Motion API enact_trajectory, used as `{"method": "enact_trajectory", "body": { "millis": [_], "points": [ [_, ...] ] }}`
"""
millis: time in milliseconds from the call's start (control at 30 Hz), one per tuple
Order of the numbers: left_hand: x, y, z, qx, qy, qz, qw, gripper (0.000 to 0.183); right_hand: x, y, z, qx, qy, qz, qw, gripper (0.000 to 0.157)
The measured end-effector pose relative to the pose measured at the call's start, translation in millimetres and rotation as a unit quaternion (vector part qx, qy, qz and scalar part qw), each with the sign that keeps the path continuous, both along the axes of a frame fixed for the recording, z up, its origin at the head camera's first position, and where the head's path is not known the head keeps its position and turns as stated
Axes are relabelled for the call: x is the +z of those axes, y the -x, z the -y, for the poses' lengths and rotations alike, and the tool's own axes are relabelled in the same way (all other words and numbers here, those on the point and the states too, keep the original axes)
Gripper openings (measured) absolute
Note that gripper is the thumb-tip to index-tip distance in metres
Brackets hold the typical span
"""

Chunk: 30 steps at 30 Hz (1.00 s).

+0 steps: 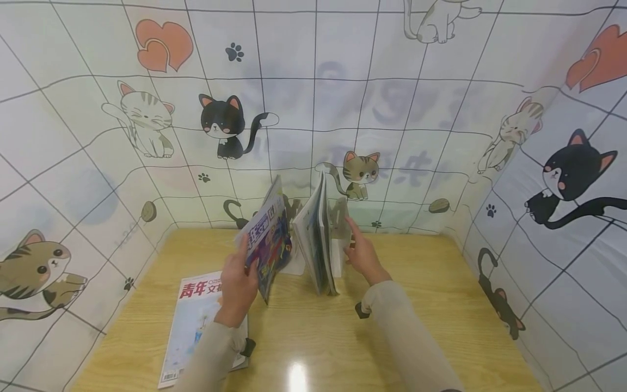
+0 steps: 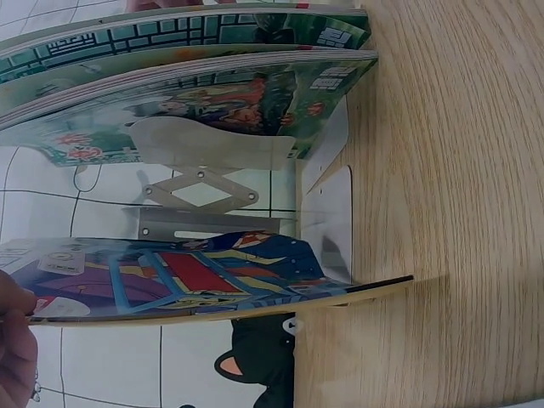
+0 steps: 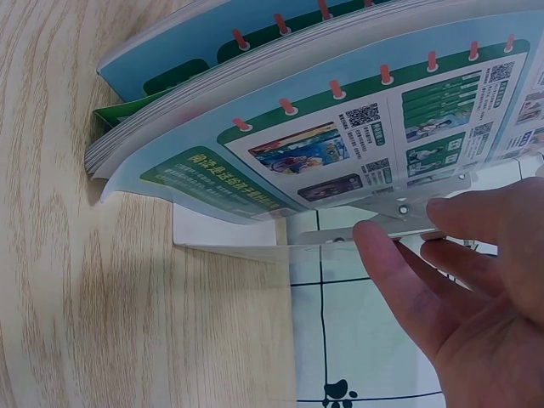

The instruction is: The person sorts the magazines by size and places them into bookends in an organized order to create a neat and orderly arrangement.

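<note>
My left hand point(image 1: 238, 283) pinches a magazine point(image 1: 268, 245) with a colourful cartoon cover by its near edge; it stands tilted at the left part of an expanding metal bookend point(image 2: 204, 191). The bookend has a scissor lattice and pale end plates. Several magazines point(image 1: 315, 239) stand upright in its right part, their pages slightly fanned. At the right end, my right hand point(image 1: 364, 256) holds the bookend's end plate point(image 3: 229, 228), thumb and fingers at its edge. The back cover of the outermost magazine, blue with QR codes, faces this hand in the right wrist view.
Another magazine point(image 1: 196, 321) with red title characters lies flat on the wooden table point(image 1: 416, 326), partly under my left forearm. Cloth walls point(image 1: 313, 109) with grid lines and cartoon cats enclose the table at the back and both sides.
</note>
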State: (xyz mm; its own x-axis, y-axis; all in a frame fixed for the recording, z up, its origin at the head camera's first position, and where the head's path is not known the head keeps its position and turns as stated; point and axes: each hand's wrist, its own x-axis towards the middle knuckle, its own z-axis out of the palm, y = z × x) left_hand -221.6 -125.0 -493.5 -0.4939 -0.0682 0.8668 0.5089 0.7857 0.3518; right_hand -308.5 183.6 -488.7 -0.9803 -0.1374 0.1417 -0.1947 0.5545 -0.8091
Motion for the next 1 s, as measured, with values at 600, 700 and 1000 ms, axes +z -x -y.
{"method": "enact_trajectory", "body": {
  "millis": [600, 700, 1000],
  "points": [
    [-8.2, 19.9, -14, 0.022, -0.004, 0.005, 0.9997, 0.072, 2.3, -0.4, 1, 0.01, 0.013, 0.003, 1.0, 0.093],
    [-11.4, 22.4, -14, 0.029, 0.002, 0.015, 0.9995, 0.069, 2.1, -0.2, 1, 0.01, 0.017, 0.007, 1.0, 0.092],
    [-14.9, 26.3, -16, 0.042, 0.004, 0.016, 0.999, 0.073, 0.6, -0.2, 1, 0.005, 0.011, 0.005, 1.0, 0.093]
  ]
}}
